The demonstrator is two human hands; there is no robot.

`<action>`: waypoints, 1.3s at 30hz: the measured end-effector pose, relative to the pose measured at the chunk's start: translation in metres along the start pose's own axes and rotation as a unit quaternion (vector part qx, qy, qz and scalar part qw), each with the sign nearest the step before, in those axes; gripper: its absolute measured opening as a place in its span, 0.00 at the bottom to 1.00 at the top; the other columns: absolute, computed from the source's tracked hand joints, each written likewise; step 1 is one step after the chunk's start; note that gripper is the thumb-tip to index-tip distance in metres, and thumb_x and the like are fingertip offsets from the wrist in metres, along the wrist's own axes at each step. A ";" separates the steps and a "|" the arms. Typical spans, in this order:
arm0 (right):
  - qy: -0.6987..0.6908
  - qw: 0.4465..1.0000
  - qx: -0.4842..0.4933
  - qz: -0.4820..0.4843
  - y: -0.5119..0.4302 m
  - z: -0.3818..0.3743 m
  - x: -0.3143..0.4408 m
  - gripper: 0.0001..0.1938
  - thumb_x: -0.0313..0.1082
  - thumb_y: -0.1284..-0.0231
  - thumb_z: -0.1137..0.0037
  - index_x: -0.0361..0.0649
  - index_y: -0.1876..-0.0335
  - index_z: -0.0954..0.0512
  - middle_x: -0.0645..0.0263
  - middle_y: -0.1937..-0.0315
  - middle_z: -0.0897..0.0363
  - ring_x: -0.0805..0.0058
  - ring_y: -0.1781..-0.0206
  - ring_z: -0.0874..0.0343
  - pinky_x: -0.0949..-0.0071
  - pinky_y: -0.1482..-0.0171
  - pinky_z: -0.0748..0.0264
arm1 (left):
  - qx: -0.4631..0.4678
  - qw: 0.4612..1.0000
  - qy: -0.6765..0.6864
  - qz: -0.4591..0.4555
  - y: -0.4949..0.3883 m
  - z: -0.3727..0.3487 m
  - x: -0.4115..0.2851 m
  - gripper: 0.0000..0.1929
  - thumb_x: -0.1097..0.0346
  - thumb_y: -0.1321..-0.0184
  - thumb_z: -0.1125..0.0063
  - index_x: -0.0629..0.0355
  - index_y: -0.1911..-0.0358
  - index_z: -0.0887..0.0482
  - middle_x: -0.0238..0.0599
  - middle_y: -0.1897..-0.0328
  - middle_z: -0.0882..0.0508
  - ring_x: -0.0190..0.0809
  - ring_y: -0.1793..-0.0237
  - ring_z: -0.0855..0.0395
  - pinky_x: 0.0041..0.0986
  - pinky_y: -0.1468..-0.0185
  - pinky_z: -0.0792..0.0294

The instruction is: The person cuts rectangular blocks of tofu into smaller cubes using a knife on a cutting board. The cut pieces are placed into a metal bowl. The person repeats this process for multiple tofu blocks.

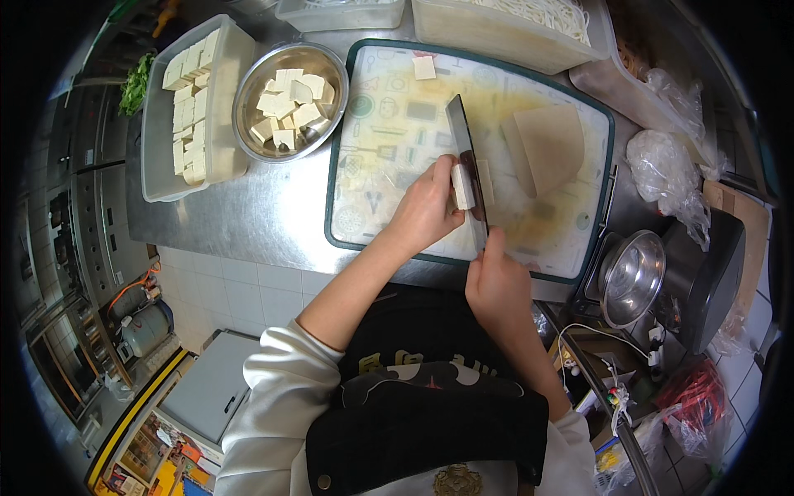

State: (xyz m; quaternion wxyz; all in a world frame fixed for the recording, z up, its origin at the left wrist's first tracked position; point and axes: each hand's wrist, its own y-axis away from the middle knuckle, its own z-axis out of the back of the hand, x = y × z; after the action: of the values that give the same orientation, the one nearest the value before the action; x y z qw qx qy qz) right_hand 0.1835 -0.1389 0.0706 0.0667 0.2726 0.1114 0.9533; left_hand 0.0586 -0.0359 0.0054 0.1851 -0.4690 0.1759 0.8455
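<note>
My right hand (501,280) grips the handle of a kitchen cleaver (459,127), its blade standing nearly upright over the cutting board (397,211). Against the blade's left side, my left hand (423,206) holds a small white block of tofu (460,187) between fingers and thumb. Just right of the blade is another pale piece (486,181), partly hidden by it. A single square of tofu (425,67) lies at the board's far edge. On the board's right half rests a tan folded sheet (549,147), its material unclear.
Left of the board stand a steel bowl (243,133) of tofu pieces and a plastic tub (232,93) with rows of cut tofu. Tubs of white noodles (546,17) line the back. A clear plastic bag (660,167) and an empty steel bowl (633,279) are at right.
</note>
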 end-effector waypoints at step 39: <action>0.006 0.999 0.020 -0.030 -0.016 -0.014 -0.015 0.18 0.28 0.43 0.52 0.33 0.48 0.36 0.47 0.79 0.22 0.44 0.75 0.20 0.47 0.70 0.26 | 0.021 0.999 -0.046 0.001 -0.007 0.001 -0.005 0.35 0.73 0.61 0.31 0.66 0.47 0.37 0.59 0.59 0.20 0.63 0.57 0.20 0.45 0.57 0.25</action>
State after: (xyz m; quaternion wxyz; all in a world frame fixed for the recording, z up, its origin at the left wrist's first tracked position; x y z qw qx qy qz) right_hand 0.1902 -0.1287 0.0475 0.0889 0.2649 0.1391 0.9500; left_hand 0.0640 -0.0298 0.0097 0.2019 -0.4252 0.1853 0.8626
